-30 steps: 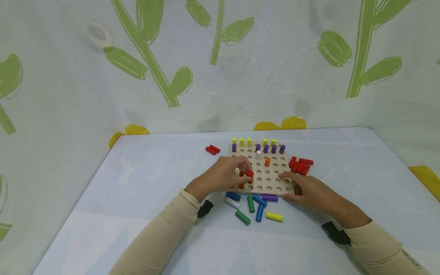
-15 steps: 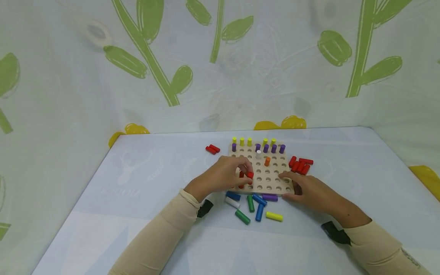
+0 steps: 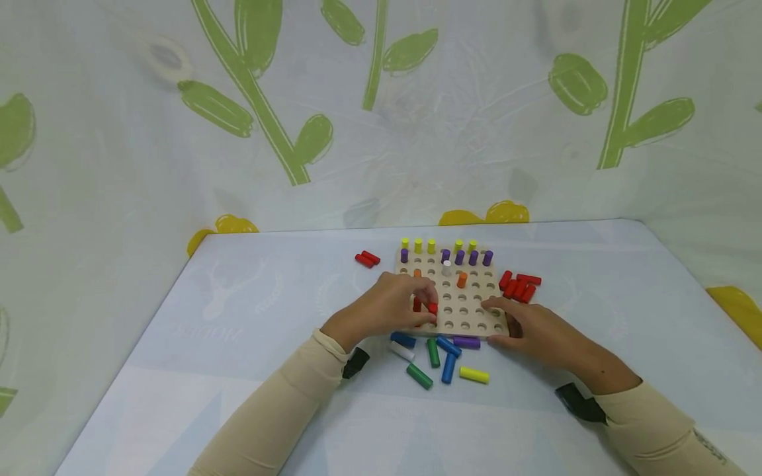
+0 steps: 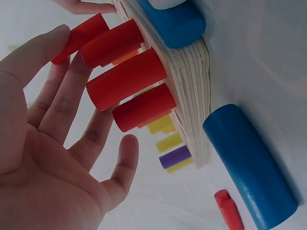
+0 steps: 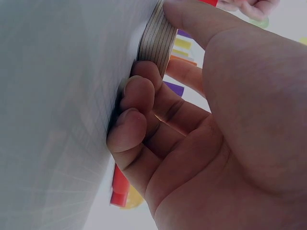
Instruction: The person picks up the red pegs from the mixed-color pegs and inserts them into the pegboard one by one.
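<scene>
My left hand (image 3: 389, 302) is over the near left part of a wooden pegboard (image 3: 471, 311), pinching a red peg (image 4: 81, 39) between thumb and fingertips. The peg's lower end is right at the board's front row. Beside it, several red pegs (image 4: 127, 80) stand upright along that row, partly hidden by the hand in the head view. My right hand (image 3: 538, 330) grips the board's near right corner, its thumb at the front edge (image 5: 158, 36) and its other fingers along the right side. Farther back stand yellow pegs (image 3: 431, 246), purple pegs (image 3: 473, 258), a white peg (image 3: 446, 268) and an orange peg (image 3: 462, 280).
Loose blue pegs (image 3: 448, 368), green pegs (image 3: 419, 376), a white peg (image 3: 402, 351), a purple peg (image 3: 467, 342) and a yellow peg (image 3: 473, 375) lie before the board. Red pegs (image 3: 519, 289) lie to its right, and two red pegs (image 3: 367, 258) at the back left.
My left hand has come slightly down and nearer with the red peg, which sits lower toward the board. An orange peg behind the hand shows now. The right hand stays put.
</scene>
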A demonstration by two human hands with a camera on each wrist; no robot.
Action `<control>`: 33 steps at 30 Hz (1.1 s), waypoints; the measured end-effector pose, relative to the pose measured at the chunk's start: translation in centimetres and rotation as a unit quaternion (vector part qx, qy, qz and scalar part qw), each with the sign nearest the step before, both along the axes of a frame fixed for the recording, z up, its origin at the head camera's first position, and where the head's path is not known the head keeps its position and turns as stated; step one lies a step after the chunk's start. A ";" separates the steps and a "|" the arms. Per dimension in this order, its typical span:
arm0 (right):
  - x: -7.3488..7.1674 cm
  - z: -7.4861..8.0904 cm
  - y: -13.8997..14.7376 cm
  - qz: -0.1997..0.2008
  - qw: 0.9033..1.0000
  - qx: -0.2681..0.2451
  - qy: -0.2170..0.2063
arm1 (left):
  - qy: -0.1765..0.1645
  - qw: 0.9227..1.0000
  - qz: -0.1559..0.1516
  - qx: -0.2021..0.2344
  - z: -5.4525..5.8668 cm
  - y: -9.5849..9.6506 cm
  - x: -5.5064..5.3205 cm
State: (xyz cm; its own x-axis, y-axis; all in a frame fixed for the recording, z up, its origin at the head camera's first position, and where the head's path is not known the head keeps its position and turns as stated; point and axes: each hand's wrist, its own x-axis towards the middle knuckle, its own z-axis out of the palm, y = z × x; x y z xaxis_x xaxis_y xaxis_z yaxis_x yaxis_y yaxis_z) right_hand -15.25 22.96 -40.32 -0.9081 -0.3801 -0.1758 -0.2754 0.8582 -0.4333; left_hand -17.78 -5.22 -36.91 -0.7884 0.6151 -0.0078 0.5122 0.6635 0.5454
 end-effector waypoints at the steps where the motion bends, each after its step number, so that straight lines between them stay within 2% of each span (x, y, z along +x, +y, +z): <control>1: 0.0 0.0 0.0 0.000 1.000 0.001 0.000 | 0.003 1.000 -0.002 -0.003 -0.1 0.0 0.0; 13: 0.0 0.0 0.1 -0.002 1.000 -0.001 -0.003 | 0.008 1.000 -0.021 -0.011 -0.4 0.2 0.1; 23: -0.1 0.1 0.0 0.001 1.000 0.000 -0.001 | -0.011 1.000 -0.020 -0.013 -0.6 0.1 0.0; 33: 0.0 0.1 -0.1 0.003 1.000 0.001 0.002 | -0.006 0.999 -0.017 -0.026 -0.5 0.2 0.1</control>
State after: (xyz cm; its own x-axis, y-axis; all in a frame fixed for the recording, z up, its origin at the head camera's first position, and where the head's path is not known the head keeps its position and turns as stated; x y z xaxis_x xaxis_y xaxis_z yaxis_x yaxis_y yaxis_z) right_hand -15.29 22.89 -40.18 -0.9065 -0.3847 -0.1741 -0.2815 0.8578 -0.4301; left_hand -17.65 -5.04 -37.45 -0.7661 0.6407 -0.0500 0.5288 0.6727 0.5175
